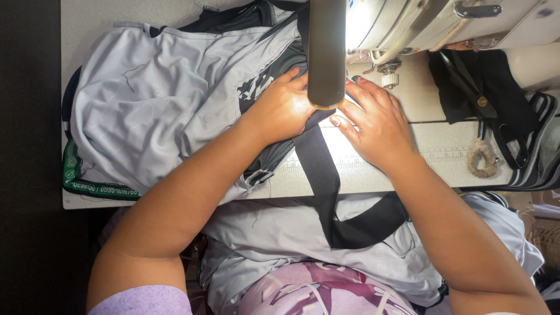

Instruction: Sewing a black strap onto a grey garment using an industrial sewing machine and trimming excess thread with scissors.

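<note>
Two hands, left hand (283,108) flat, fingers spread, pressing grey garment (151,99) to table (373,178), right hand (376,125) open on one black strap (318,160), both beneath one sewing machine (408,23), one pair of scissors (481,102) right.

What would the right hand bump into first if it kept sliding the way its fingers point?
The right hand points up and left along the black strap, toward the sewing machine. It would probably meet the needle area under the machine head first, though a dark post hides that spot.
</note>
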